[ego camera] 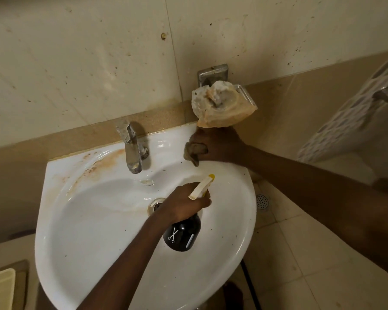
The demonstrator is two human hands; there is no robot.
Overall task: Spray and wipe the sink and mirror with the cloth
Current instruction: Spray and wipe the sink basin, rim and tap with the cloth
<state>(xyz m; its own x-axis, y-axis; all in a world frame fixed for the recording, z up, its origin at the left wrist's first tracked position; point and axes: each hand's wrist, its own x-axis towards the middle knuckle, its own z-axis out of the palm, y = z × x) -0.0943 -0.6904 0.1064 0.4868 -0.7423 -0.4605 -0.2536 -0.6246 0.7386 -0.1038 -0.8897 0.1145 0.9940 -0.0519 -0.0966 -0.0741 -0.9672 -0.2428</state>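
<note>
Head view: a white ceramic wall sink fills the middle, its back ledge streaked with orange-brown stain left of the dull chrome tap. The left hand hangs over the basin near the drain, its grip curled round the neck of a black spray bottle with a cream trigger head and yellow nozzle, the nozzle aimed toward the back right of the rim. The right hand rests at that back right corner, its grip bunched round a crumpled brownish cloth pressed on the ledge. Just above that hand, a stained, crumpled tan plastic bag sits in a metal wall-mounted soap holder. No mirror is in view.

Risks, as I judge them: the nozzle points close to the right hand, so a squeeze could wet the knuckles rather than the ceramic. A wide wipe upward could knock the bag off its holder into the basin. The stained left ledge lies well apart from both hands and could get missed. The glossy wet rim may let the cloth skid.
</note>
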